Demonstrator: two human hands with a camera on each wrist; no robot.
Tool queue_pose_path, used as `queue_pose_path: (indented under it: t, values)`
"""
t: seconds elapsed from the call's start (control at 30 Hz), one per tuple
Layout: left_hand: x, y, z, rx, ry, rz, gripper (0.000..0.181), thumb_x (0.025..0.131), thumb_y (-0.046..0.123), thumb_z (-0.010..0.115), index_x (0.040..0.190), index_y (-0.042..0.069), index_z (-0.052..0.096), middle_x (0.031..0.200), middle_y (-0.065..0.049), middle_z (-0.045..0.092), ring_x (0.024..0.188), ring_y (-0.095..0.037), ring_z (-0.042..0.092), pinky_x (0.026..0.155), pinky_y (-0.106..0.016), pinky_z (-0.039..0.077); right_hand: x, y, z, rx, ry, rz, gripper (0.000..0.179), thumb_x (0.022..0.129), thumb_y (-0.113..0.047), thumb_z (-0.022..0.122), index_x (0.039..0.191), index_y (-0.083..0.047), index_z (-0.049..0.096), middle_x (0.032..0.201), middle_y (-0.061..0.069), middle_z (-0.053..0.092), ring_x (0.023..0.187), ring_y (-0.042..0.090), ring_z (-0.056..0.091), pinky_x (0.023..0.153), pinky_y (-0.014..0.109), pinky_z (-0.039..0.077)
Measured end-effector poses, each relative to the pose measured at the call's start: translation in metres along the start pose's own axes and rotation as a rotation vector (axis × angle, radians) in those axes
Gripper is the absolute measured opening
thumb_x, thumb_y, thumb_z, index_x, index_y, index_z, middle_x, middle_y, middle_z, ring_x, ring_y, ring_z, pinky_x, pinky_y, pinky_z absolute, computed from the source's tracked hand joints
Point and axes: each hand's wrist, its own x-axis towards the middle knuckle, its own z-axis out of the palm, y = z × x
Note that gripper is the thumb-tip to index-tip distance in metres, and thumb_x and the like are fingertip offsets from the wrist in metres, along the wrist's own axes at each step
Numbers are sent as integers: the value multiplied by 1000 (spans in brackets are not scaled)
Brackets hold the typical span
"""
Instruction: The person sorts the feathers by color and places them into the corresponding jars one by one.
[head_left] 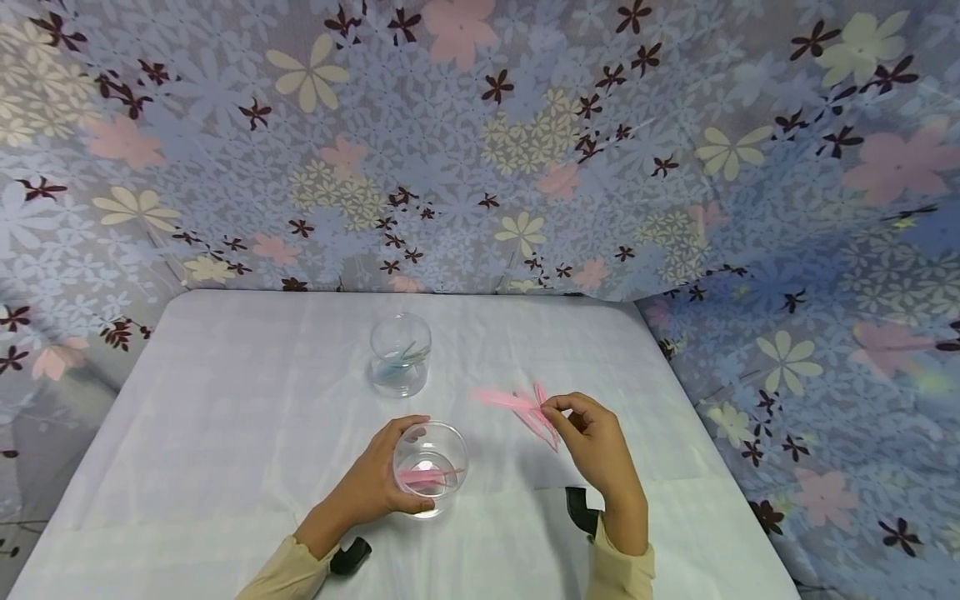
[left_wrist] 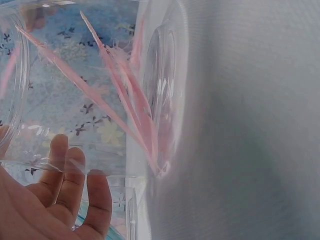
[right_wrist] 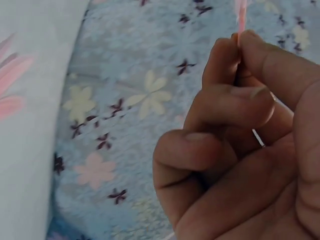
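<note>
My left hand [head_left: 378, 477] grips a clear cup [head_left: 462, 454] by its side, thumb at the front and fingers around the wall. Inside that cup lie several thin pink feathers [left_wrist: 132, 97], some leaning up its wall. To the right, my right hand [head_left: 600, 442] pinches a pink feather [right_wrist: 242, 19] by its quill between thumb and index finger, its other fingers curled. The held feather points left, away from the fingertips. Below it, a few loose pink feathers [head_left: 537, 423] lie on the white cloth.
Behind the held cup stands a second clear cup [head_left: 374, 337] with blue feathers [head_left: 392, 367] in it. A white cloth covers the table [head_left: 247, 375]. Flowered fabric [head_left: 450, 192] hangs behind and at the sides. Black wrist mounts [head_left: 350, 556] sit at both sleeves.
</note>
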Motion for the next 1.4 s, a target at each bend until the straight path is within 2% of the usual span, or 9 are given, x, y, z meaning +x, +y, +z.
queue_pose_path:
  t: [0.13,0.3,0.47,0.6,0.73,0.87,1.13,1.4]
  values:
    - [0,2,0,-6,-4,-9,108,56,33,99,145,40,38,139,5,49,126,-21,49,102,-52,44,-1,-13,1,35,-31,-47,7,95,-28,69,99,-26,74,81,-3,59,53,10,41,51,26,39]
    - [0,2,0,-3,-2,-14,108,56,33,99,145,42,37,138,7,50,127,-18,49,103,-52,43,1,-32,6,55,-100,-130,8,94,-14,70,97,-19,75,89,-5,65,57,9,42,54,25,38]
    - [0,0,0,1,-10,-19,109,56,34,99,146,39,37,139,10,48,128,-16,48,104,-53,42,2,-51,15,48,-161,-188,9,90,-3,72,92,-12,74,85,-2,64,60,8,40,55,23,37]
    - [0,0,1,-1,-11,-22,109,56,35,99,146,41,37,139,11,47,126,-15,48,103,-52,43,5,-49,26,46,-192,-211,10,89,-6,75,92,-15,76,84,-5,64,60,8,41,56,22,37]
    - [0,0,2,-2,-12,-22,109,56,35,99,144,45,36,138,11,48,125,-14,49,102,-50,44,8,-40,38,72,-234,-265,9,89,-14,77,94,-21,77,87,-9,67,59,9,44,55,23,39]
    - [0,1,1,1,-16,-17,108,57,36,98,144,45,35,139,11,48,125,-15,49,102,-50,45,11,-40,48,87,-262,-309,7,89,-20,77,95,-24,78,89,-13,69,60,8,46,55,22,40]
    - [1,3,-1,2,-1,9,107,57,36,98,145,39,38,140,4,50,123,-19,51,100,-48,46,9,-45,68,48,-255,-358,10,89,-19,77,96,-27,78,88,-17,68,61,3,44,55,20,39]
    - [0,0,0,10,-8,26,107,58,37,97,146,41,36,139,7,48,121,-17,51,96,-43,48,8,-43,79,-4,-237,-389,10,89,-17,78,94,-25,79,88,-17,68,62,1,44,56,20,40]
